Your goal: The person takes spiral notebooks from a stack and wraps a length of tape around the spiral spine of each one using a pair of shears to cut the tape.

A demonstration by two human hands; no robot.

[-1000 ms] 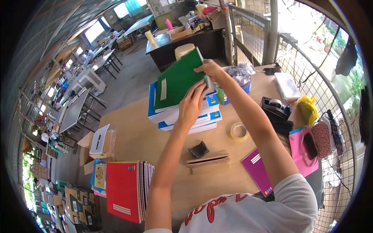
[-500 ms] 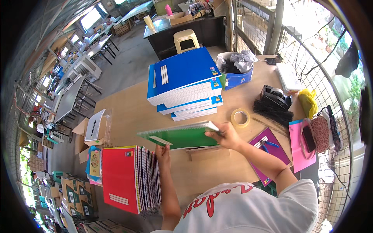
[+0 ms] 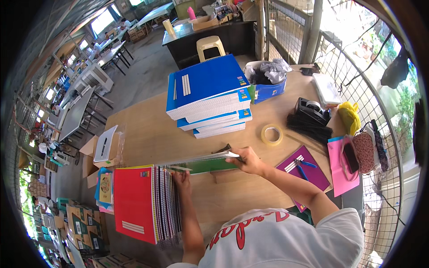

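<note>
A green spiral notebook (image 3: 210, 166) is held nearly edge-on above the table, its cover facing me and its white page edges along the top. My right hand (image 3: 247, 161) is closed on its right end. My left hand (image 3: 182, 180) pinches its lower left part, near the white label lines. Just left of that hand stands a thick stack of spiral notebooks with a red cover (image 3: 134, 196) on top. Beyond the green notebook is a tall pile of blue notebooks (image 3: 210, 80). Below the green notebook lies a brown cardboard piece (image 3: 234, 176), partly hidden.
On the right lie a tape roll (image 3: 281, 135), a purple notebook (image 3: 318, 176) with blue-handled pliers (image 3: 304, 172), black coils (image 3: 308, 127) and a tape dispenser (image 3: 313, 110). A blue box (image 3: 271, 91) of plastic bags stands behind. Wire mesh (image 3: 380, 192) borders the right side.
The green notebook has come down and tilted, so less of its cover shows. My right hand has moved slightly left and down with it. The view has shifted a little.
</note>
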